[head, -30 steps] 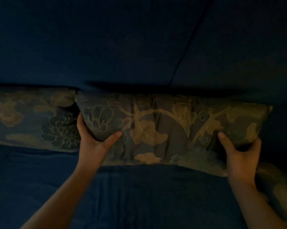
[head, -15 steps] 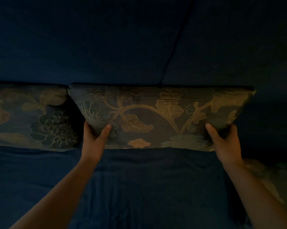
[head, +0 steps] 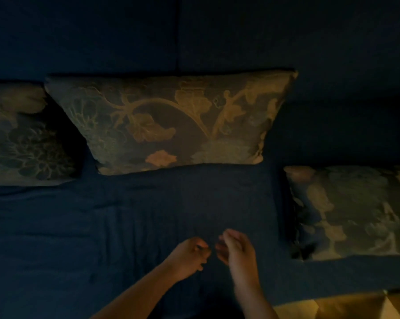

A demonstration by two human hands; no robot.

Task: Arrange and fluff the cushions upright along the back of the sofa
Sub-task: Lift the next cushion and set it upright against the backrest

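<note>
The middle cushion (head: 171, 123) is standing upright against the sofa back (head: 194, 35) in the centre of the frame, beside another cushion at the left edge (head: 21, 137), while a third cushion (head: 351, 212) is lying flat on the seat (head: 125, 215) at the right. It is looking soft, light and floppy, so taking it by its two side edges seems best. Both the left hand (head: 187, 256) and right hand (head: 237, 249) are hovering empty with loosely curled fingers at lower centre, apart from every cushion, the flat one lying nearest the right hand.
</note>
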